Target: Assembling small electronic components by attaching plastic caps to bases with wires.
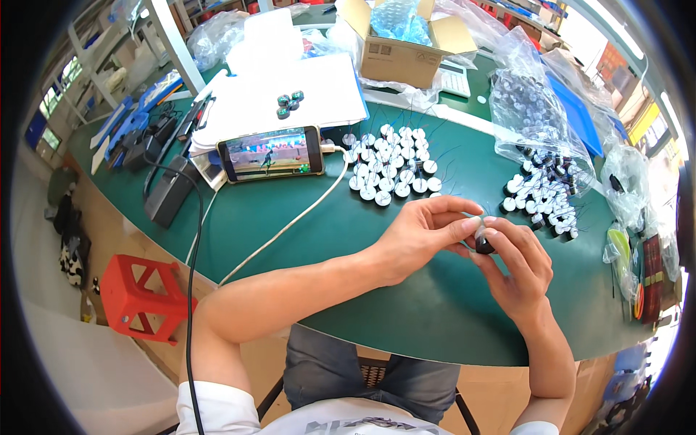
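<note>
My right hand is closed on a small round black part above the green table. Its fingertips meet those of my left hand, which pinches at the part's pale upper side; what exactly the left fingers grip is hidden. Beyond my left hand stands a group of small black cylinders with white round tops, thin dark wires rising from several of them. To the right lies a second pile of the same wired cylinders, spilling from the mouth of a clear plastic bag.
A phone leans against white papers, its white cable curving across the green table. Several small dark parts sit on the papers. An open cardboard box stands behind. On the floor is a red stool.
</note>
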Demonstrator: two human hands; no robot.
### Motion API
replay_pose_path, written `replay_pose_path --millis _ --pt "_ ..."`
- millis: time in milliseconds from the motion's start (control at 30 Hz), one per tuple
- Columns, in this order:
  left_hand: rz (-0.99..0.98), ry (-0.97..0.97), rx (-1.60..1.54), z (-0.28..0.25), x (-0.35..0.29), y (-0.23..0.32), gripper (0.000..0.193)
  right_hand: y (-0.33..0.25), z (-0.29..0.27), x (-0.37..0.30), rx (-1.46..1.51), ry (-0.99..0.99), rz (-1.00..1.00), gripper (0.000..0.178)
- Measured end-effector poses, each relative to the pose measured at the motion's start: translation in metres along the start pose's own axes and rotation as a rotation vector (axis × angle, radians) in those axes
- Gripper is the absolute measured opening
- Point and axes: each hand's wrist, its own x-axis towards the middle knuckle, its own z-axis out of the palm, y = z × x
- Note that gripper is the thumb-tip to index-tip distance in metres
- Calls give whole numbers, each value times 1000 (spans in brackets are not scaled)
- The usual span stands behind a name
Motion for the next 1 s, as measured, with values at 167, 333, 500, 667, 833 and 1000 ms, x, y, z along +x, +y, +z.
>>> replay_pose_path --millis 167,333,500,667,833,1000 --pt "19 -4 -18 -1 2 -2 30 0 0 -1 -47 32 -50 37" --pt "-13 -20 40 1 1 0 32 -4 -1 -1 -22 19 -4 38" --pt "-91 -47 -40 2 0 -3 39 0 1 -1 11 11 -47 38" --pt "-55 13 -35 5 0 -2 49 -1 0 -1 2 46 -57 38" --pt "-166 -63 -54 0 1 -2 49 -5 0 2 -26 69 -126 40" --pt "-171 -16 -41 4 1 2 44 -6 -7 0 -92 73 -152 42"
